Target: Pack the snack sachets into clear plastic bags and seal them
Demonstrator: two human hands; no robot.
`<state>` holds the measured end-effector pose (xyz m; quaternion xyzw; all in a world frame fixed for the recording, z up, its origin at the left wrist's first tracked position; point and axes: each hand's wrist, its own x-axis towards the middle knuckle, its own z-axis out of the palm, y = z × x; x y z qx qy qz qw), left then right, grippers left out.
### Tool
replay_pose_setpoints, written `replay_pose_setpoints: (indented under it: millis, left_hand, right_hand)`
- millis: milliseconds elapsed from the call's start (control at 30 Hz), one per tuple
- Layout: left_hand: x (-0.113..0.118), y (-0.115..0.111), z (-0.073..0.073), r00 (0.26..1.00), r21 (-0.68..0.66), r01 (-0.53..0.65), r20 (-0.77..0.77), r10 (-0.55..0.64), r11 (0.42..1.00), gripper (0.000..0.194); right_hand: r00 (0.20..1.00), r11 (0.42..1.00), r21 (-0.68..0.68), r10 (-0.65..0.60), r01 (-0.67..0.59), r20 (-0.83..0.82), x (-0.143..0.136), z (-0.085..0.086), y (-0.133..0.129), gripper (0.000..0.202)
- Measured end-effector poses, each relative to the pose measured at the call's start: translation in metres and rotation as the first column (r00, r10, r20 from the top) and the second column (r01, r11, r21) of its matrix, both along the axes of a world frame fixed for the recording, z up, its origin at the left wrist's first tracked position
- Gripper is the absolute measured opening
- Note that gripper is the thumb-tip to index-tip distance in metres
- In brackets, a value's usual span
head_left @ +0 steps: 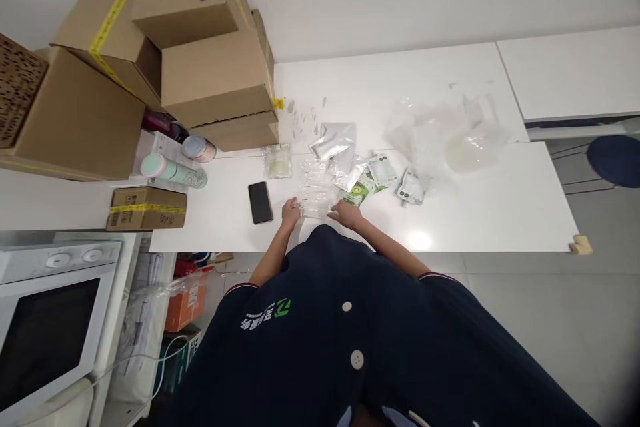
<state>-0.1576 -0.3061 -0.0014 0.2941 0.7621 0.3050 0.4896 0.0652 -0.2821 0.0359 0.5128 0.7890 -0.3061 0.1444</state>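
Clear air-cushion plastic (318, 200) lies on the white table near its front edge. My left hand (291, 213) pinches its left side, and my right hand (345, 213) has its fingers closed on the right side. Just beyond are silver foil pouches (337, 140) and green-and-white packets (383, 172). A small clear packet with pale green contents (278, 161) sits to the left, above a black phone (261, 202). Another white packet (413, 187) is to the right.
Cardboard boxes (215, 73) are stacked at the back left, near a mint bottle (173, 170) and a lidded jar (199, 149). Crumpled clear plastic bags (450, 137) cover the table's right part. A microwave (53, 320) stands at lower left, a dark stool (617, 160) far right.
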Motion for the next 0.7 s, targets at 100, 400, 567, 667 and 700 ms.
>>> replay_pose_setpoints:
  millis: [100, 400, 567, 667, 700]
  left_hand:
    - [-0.002, -0.002, 0.004, 0.871, -0.026, 0.307, -0.395, -0.292, 0.951, 0.055]
    - [0.005, 0.013, 0.028, 0.368, -0.302, 0.65, -0.677, -0.637, 0.697, 0.078]
    - [-0.014, 0.006, 0.042, 0.168, -0.278, 0.833, -0.695, -0.699, 0.478, 0.032]
    - [-0.032, -0.012, 0.052, 0.191, -0.207, 0.824, -0.776, -0.601, 0.528, 0.022]
    - [-0.036, -0.018, 0.054, 0.239, -0.132, 0.793, -0.83, -0.503, 0.595, 0.023]
  right_hand:
    - [0.987, 0.979, 0.128, -0.153, 0.159, -0.059, -0.009, 0.0, 0.016, 0.043]
    - [0.996, 0.993, 0.105, -0.063, 0.055, 0.066, -0.043, -0.009, 0.034, 0.03]
    - [0.961, 0.961, 0.273, 0.107, -0.035, -0.253, -0.042, 0.006, 0.004, 0.018]
    - [0.873, 0.949, 0.155, -0.177, 0.273, -0.454, -0.01, 0.007, -0.006, 0.024]
    - [0.808, 0.877, 0.11, -0.374, 0.468, -0.454, 0.005, 0.004, -0.006, 0.026]
